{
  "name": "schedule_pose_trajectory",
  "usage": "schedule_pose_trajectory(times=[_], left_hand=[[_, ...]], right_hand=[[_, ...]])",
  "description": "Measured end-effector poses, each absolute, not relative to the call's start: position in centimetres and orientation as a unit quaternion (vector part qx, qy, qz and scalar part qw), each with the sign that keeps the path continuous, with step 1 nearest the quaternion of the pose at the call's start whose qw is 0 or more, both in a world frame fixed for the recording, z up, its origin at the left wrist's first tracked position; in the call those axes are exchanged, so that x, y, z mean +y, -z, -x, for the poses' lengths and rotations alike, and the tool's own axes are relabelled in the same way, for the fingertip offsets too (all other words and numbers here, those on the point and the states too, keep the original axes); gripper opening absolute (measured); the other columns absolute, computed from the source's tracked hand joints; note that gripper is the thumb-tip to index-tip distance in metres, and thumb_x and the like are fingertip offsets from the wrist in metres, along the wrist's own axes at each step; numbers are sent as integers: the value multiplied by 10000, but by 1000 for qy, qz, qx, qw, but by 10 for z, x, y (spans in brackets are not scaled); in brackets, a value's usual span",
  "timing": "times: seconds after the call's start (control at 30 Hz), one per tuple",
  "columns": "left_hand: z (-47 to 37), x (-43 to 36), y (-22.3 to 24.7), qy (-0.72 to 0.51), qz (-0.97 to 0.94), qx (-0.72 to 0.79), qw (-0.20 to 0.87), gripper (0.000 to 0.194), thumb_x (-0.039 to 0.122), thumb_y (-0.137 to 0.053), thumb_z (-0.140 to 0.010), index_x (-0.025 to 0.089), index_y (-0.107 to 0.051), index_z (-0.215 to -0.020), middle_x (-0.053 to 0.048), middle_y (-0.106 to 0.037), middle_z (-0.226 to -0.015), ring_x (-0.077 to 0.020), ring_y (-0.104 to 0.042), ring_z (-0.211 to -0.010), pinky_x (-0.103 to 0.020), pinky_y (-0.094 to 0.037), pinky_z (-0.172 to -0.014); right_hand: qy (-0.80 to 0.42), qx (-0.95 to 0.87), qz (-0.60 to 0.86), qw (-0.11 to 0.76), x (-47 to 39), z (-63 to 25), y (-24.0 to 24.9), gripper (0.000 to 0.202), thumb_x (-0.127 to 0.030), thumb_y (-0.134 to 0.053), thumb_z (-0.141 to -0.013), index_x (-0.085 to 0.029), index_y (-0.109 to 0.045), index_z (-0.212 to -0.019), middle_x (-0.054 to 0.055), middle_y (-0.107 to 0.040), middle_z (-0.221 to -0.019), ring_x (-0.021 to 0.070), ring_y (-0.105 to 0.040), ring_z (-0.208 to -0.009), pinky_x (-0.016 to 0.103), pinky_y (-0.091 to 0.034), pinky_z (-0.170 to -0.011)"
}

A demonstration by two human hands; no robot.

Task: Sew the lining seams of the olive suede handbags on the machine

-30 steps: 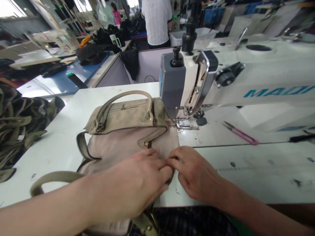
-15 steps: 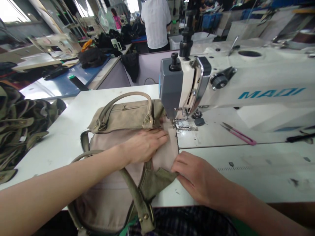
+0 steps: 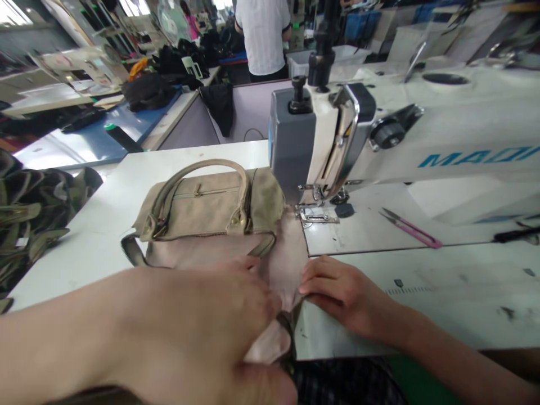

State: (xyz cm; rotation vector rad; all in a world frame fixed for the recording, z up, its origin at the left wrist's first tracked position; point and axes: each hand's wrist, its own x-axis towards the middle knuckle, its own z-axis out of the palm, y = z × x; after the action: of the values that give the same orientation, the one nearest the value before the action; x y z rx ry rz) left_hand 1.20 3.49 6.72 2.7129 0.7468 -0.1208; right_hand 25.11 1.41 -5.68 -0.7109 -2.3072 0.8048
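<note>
A khaki handbag [image 3: 215,199] with rolled handles and an unzipped mouth lies on the white sewing table, its pale pink lining [image 3: 287,247] spread toward me. At the lining's right edge my right hand [image 3: 337,292] pinches the fabric between thumb and fingers. My left hand [image 3: 211,320], large and blurred close to the camera, is over the bag's near part with fingers bent. What it grips, if anything, is hidden. The bag's right end lies against the presser foot [image 3: 314,214] of the sewing machine [image 3: 337,129].
Pink-handled thread snips [image 3: 413,228] lie right of the needle area. Camouflage fabric pieces [image 3: 37,219] are heaped at the left. Beyond are a blue-topped table [image 3: 105,132], a dark thread cone [image 3: 122,138] and a person in a white shirt [image 3: 265,39].
My left hand has left the lining by the zipper and come nearer the camera, over the bag's near side. The near handle is now out of sight. My right hand keeps its pinch.
</note>
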Motion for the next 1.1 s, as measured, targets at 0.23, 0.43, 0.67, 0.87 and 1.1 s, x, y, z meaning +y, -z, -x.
schedule_pose_trajectory(times=[0.23, 0.43, 0.67, 0.87, 1.1], left_hand=[[-17, -23, 2, 26, -924, 315, 215, 457, 325, -486, -939, 199, -438, -1376, -64, -511, -1410, -223, -517, -1239, -436, -334, -1115], [-11, -45, 6, 21, -937, 313, 154, 957, 107, -466, -614, 115, -143, -1515, -79, -252, -1567, -222, -253, -1440, -467, -138, -1209], [-3, -35, 11, 40, -950, 274, 146, 889, 72, -457, -631, 134, -241, -1491, -44, -285, -1555, -193, -239, -1449, -482, 53, -1207], [16, -15, 13, 27, -975, 220, 34, 423, 141, -415, -950, 163, -477, -1368, -62, -482, -1443, -172, -372, -1387, -356, -62, -1231], [-6, -39, 24, 37, -967, 253, -10, 513, 210, -364, -960, 109, -344, -1462, -84, -362, -1520, -190, -311, -1417, -381, -34, -1227]], right_hand=[[-182, -886, 286, 317, -7, -251, 56, 303, -77, -371, -970, -104, -671, -1000, 126, -646, -926, 231, -592, -966, 378, -536, -867], [-101, -887, 310, 328, -17, -251, 59, 256, -105, -427, -967, -105, -677, -1020, 114, -696, -909, 231, -635, -910, 385, -568, -813], [-75, -887, 323, 320, -22, -248, 61, 296, -64, -399, -948, -100, -690, -990, 121, -713, -919, 226, -667, -888, 373, -573, -813], [-91, -897, 288, 324, -19, -235, 62, 314, -64, -376, -937, -109, -683, -985, 117, -722, -908, 227, -677, -869, 365, -571, -767], [-140, -899, 294, 292, -22, -253, 57, 264, -55, -442, -911, -112, -662, -1045, 112, -709, -991, 228, -656, -989, 378, -552, -871]])
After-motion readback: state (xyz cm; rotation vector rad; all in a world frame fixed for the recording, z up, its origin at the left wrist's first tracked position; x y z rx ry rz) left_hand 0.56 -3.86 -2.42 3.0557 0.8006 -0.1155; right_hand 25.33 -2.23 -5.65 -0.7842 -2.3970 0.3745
